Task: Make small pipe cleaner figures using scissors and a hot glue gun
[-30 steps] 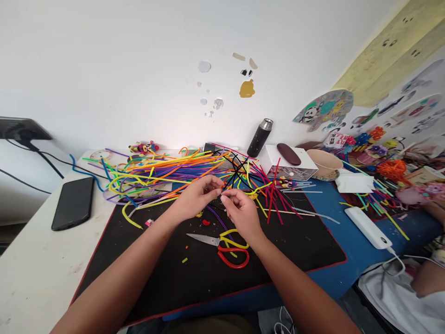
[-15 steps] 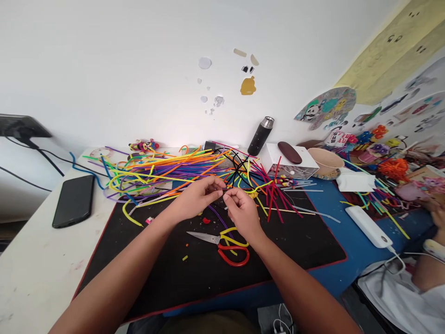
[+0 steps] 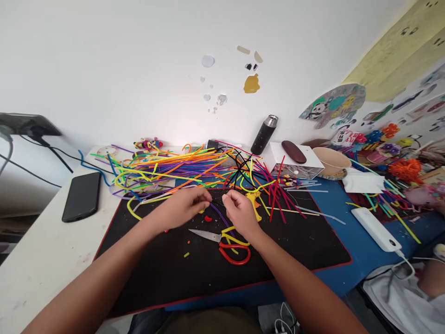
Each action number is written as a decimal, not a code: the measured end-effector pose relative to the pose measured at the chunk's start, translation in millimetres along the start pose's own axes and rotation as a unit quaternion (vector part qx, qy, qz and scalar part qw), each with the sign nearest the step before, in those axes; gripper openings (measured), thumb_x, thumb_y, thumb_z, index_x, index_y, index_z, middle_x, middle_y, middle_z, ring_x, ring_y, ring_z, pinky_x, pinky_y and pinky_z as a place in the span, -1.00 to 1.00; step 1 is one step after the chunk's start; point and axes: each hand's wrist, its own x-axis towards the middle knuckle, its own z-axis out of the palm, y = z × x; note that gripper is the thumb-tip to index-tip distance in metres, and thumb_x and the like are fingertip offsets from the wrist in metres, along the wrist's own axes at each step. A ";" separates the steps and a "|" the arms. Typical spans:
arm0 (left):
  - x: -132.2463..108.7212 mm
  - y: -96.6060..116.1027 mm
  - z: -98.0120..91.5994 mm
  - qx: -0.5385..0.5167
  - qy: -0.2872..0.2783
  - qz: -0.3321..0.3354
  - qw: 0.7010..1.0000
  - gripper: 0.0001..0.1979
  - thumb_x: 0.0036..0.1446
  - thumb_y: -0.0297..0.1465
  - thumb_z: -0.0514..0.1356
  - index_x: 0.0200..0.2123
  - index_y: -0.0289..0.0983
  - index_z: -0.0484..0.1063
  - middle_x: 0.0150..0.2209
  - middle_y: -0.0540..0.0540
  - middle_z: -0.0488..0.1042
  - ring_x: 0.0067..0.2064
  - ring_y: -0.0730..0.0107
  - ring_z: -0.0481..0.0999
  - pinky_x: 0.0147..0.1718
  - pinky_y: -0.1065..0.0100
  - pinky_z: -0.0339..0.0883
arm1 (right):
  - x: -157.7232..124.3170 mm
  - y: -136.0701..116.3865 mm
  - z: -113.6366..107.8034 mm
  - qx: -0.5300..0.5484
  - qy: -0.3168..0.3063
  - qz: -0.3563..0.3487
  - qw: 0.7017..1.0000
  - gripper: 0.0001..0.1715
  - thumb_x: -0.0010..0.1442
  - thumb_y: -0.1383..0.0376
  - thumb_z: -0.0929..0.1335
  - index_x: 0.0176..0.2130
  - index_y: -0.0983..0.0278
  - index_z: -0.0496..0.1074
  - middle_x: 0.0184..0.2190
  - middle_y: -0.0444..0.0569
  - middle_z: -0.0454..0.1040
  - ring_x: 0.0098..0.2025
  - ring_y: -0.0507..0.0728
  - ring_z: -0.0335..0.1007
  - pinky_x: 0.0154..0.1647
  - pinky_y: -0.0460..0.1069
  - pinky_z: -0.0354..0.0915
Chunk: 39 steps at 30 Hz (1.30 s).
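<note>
The left grip (image 3: 189, 205) and the right grip (image 3: 242, 212) are hanging near each other, fingertips drawn in — whether either is pinching anything, I cannot tell. Small work like this is probably calling for light, steady fingertip pressure. Between them, on their near side, a purple stem (image 3: 222, 215) is lying curved — its long axis slanting rightward toward the scissors (image 3: 217, 238), which are pointing left.
</note>
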 end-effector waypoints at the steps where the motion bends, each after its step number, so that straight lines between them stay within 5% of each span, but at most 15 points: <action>1: -5.2 -5.0 7.4 0.033 -0.012 0.000 0.999 -0.84 0.32 -0.31 0.19 -0.15 -0.17 0.57 -0.32 -0.02 0.58 -0.35 0.30 0.48 -0.34 0.32 0.29 | 1.2 0.2 1.2 0.000 0.000 -0.003 1.000 -0.48 0.37 -0.03 0.32 -0.48 0.15 0.14 -0.66 -0.27 0.08 -0.61 0.01 0.00 -0.58 -0.07 -0.01; 6: -18.6 -16.3 37.6 0.203 -0.016 0.061 0.977 -0.81 0.37 -0.46 0.13 -0.22 -0.22 0.55 -0.21 -0.14 0.58 -0.14 0.14 0.53 -0.15 0.23 0.35 | 11.6 3.6 6.7 0.047 0.005 0.013 0.999 -0.50 0.34 -0.04 0.35 -0.49 0.16 0.22 -0.69 -0.29 0.09 -0.64 0.00 0.02 -0.61 -0.07 -0.01; 10: -14.0 -17.8 52.2 0.323 -0.023 0.092 0.942 -0.80 0.39 -0.50 0.13 -0.18 -0.27 0.58 -0.18 -0.21 0.55 -0.13 0.09 0.51 -0.10 0.15 0.37 | 16.9 2.8 4.8 0.107 0.008 0.043 0.993 -0.63 0.26 -0.01 0.41 -0.36 0.21 0.41 -0.65 -0.27 0.28 -0.68 -0.03 0.10 -0.65 -0.09 0.03; 13: -10.1 -20.3 59.1 0.356 -0.025 0.099 0.929 -0.80 0.36 -0.55 0.14 -0.21 -0.29 0.58 -0.20 -0.22 0.52 -0.13 0.05 0.50 -0.10 0.12 0.37 | 13.4 1.0 0.4 0.134 -0.001 0.056 0.989 -0.67 0.18 0.05 0.45 -0.19 0.23 0.48 -0.59 -0.28 0.35 -0.69 -0.05 0.12 -0.67 -0.11 0.03; 17: -9.7 -21.9 62.8 0.334 -0.020 0.097 0.937 -0.77 0.32 -0.61 0.12 -0.28 -0.27 0.53 -0.23 -0.21 0.51 -0.14 0.04 0.49 -0.12 0.11 0.37 | 5.1 2.6 -4.0 0.141 -0.015 0.060 0.988 -0.70 0.20 0.08 0.44 -0.20 0.25 0.50 -0.61 -0.29 0.33 -0.69 -0.06 0.09 -0.67 -0.11 0.01; 21: -12.0 -17.4 56.3 0.214 -0.001 0.080 0.974 -0.83 0.30 -0.55 0.13 -0.29 -0.23 0.48 -0.26 -0.15 0.50 -0.17 0.12 0.48 -0.15 0.17 0.36 | 1.5 7.4 -3.4 0.141 -0.011 0.062 0.988 -0.71 0.21 0.08 0.43 -0.22 0.25 0.51 -0.64 -0.29 0.30 -0.69 -0.05 0.08 -0.67 -0.10 0.02; 25: -8.1 -6.0 39.3 -0.057 0.028 -0.013 0.998 -0.91 0.29 -0.33 0.23 -0.23 -0.21 0.49 -0.37 0.00 0.45 -0.34 0.32 0.41 -0.32 0.30 0.29 | 2.4 11.5 0.6 0.150 -0.011 0.061 0.987 -0.69 0.23 0.06 0.44 -0.21 0.26 0.50 -0.65 -0.30 0.30 -0.70 -0.05 0.09 -0.66 -0.11 0.03; 32: 22.0 6.5 21.1 -0.425 0.108 -0.087 0.895 -0.66 0.01 -0.21 0.50 -0.30 -0.26 0.50 -0.39 -0.01 0.51 -0.37 0.42 0.44 -0.34 0.37 0.33 | 15.0 10.4 9.5 0.173 -0.015 0.047 0.984 -0.61 0.25 -0.02 0.44 -0.24 0.26 0.48 -0.66 -0.29 0.30 -0.71 -0.06 0.07 -0.69 -0.11 -0.03; 39: 42.6 2.2 23.4 -0.516 0.151 -0.102 0.837 -0.62 -0.08 -0.24 0.60 -0.32 -0.30 0.55 -0.37 -0.07 0.61 -0.39 0.46 0.49 -0.37 0.43 0.35 | 37.4 1.5 9.4 0.212 -0.001 0.028 0.977 -0.55 0.23 -0.07 0.47 -0.24 0.26 0.47 -0.66 -0.30 0.28 -0.70 -0.06 0.07 -0.69 -0.12 -0.01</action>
